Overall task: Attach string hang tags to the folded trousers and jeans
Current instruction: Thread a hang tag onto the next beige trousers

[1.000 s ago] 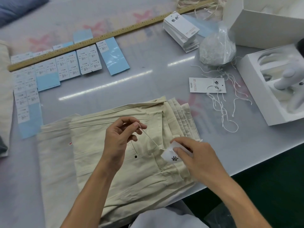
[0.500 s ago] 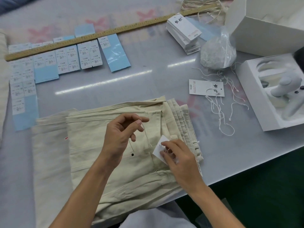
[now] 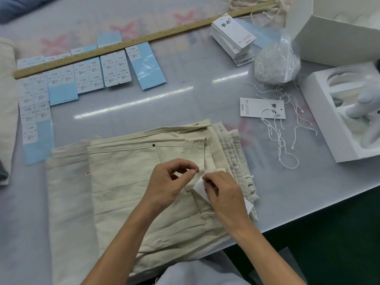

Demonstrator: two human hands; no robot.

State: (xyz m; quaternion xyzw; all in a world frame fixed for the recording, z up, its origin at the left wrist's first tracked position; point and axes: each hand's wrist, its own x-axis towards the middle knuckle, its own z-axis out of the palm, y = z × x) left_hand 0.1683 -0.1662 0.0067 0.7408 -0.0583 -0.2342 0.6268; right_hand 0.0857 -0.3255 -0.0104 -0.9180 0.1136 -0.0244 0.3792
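A stack of folded beige trousers (image 3: 127, 182) lies on the table in front of me. My left hand (image 3: 170, 182) pinches the white end of a string between thumb and forefinger, just above the waistband. My right hand (image 3: 222, 194) holds a white hang tag (image 3: 200, 187) against the trousers near a belt loop, its fingers covering most of the tag. The two hands are almost touching. Another white hang tag (image 3: 261, 108) lies flat on the table to the right, with loose white strings (image 3: 283, 138) below it.
A long wooden ruler (image 3: 131, 42) crosses the back. Blue and white size label sheets (image 3: 82, 77) lie at left. A stack of hang tags (image 3: 232, 38), a clear bag of strings (image 3: 275, 60) and open white boxes (image 3: 333, 128) sit at right. The table edge runs near right.
My left hand has moved right and down with the string end, closing the gap to my right hand. The string that was stretched between them is drawn short.
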